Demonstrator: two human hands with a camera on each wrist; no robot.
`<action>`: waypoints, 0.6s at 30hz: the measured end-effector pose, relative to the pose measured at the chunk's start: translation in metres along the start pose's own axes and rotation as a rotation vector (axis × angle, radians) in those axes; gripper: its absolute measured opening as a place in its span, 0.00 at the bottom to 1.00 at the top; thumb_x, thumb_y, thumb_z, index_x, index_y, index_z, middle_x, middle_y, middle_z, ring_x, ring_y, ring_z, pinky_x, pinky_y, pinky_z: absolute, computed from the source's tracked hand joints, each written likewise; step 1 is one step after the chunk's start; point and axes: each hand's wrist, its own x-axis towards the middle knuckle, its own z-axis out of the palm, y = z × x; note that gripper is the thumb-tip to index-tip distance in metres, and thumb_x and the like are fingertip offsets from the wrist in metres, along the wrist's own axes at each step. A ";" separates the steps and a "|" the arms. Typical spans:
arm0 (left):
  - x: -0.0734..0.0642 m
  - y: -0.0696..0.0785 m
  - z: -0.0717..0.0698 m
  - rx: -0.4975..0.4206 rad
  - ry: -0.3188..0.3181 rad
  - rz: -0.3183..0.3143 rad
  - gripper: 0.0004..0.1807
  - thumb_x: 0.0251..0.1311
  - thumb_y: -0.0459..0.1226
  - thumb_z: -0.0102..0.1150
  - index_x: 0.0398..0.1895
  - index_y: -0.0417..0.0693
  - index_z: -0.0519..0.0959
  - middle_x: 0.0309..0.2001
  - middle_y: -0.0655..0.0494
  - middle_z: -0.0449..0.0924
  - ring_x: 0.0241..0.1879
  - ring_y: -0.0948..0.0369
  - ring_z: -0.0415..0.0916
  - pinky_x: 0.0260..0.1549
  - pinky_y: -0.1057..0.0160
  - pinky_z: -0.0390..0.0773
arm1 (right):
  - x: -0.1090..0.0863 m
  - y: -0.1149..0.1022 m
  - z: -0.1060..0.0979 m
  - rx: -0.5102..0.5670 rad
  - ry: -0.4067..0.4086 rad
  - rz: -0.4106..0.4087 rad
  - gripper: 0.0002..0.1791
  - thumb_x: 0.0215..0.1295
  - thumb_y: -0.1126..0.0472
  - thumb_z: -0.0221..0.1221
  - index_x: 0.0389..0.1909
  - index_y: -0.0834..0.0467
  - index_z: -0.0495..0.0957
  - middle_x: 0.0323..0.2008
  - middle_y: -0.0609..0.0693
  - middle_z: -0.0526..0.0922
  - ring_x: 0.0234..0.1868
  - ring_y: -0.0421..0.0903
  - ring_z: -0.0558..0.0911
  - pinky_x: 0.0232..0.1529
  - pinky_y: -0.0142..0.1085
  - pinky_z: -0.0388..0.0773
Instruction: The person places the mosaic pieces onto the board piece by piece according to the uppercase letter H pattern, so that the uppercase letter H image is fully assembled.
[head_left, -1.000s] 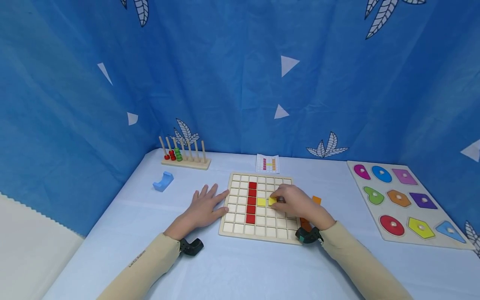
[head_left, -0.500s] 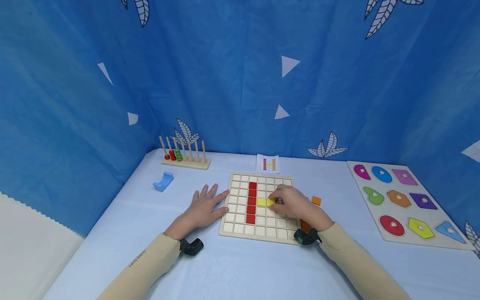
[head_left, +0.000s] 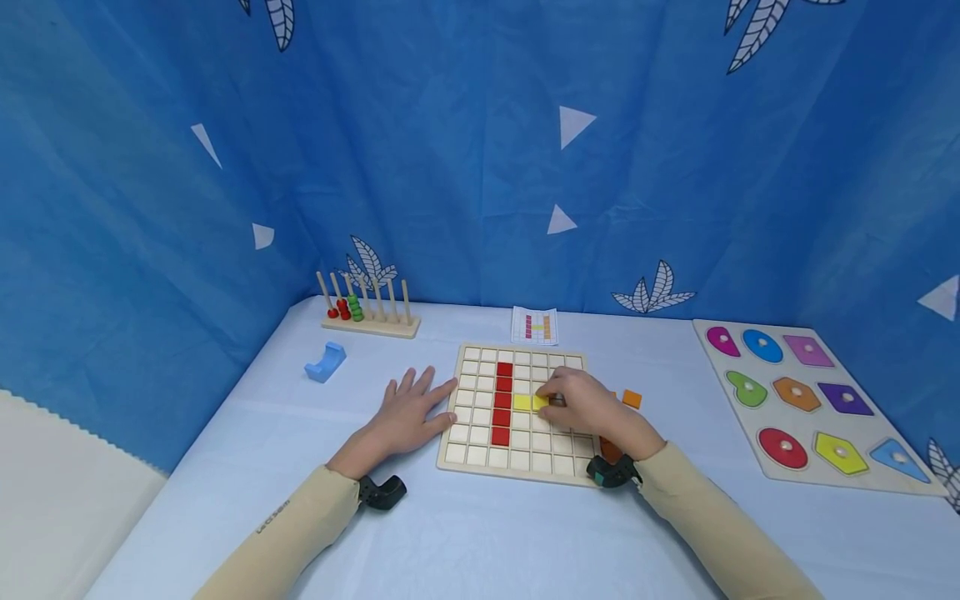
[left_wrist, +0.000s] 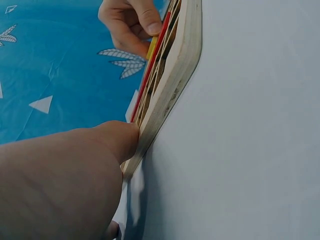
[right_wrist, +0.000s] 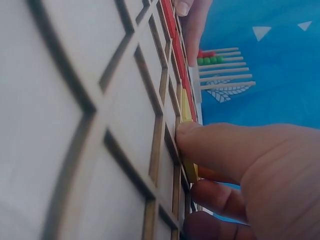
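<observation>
A wooden grid board lies on the table. Several red square tiles form a column in it. To the right of that column lies one yellow tile. My right hand pinches a second yellow square tile right beside the first; in the right wrist view my thumb is on the edge of this yellow tile. My left hand lies with spread fingers at the board's left edge, thumb and index fingertip touching the rim. My right hand and forearm hide part of the board's right side.
Orange tiles lie right of the board, partly behind my right wrist. A small printed pattern card sits behind the board. Further out are a peg abacus, a blue curved block and a shape puzzle board.
My right hand has shifted slightly left, bringing the pinched yellow tile down against the first yellow tile's side. The left hand stays in place.
</observation>
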 end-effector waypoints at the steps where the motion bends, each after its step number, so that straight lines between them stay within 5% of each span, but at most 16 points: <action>1: 0.000 0.000 0.000 0.001 0.000 0.000 0.35 0.71 0.54 0.54 0.79 0.58 0.62 0.81 0.37 0.49 0.80 0.32 0.39 0.74 0.27 0.40 | 0.000 0.000 0.000 0.002 0.002 -0.002 0.14 0.60 0.61 0.72 0.46 0.61 0.88 0.38 0.51 0.84 0.33 0.40 0.72 0.35 0.31 0.72; 18: 0.000 0.000 0.000 0.001 -0.001 -0.001 0.35 0.71 0.54 0.54 0.79 0.59 0.62 0.81 0.37 0.49 0.81 0.32 0.38 0.74 0.27 0.40 | 0.000 0.000 0.001 0.007 -0.008 0.030 0.15 0.60 0.60 0.72 0.47 0.60 0.88 0.39 0.50 0.84 0.34 0.40 0.73 0.35 0.31 0.74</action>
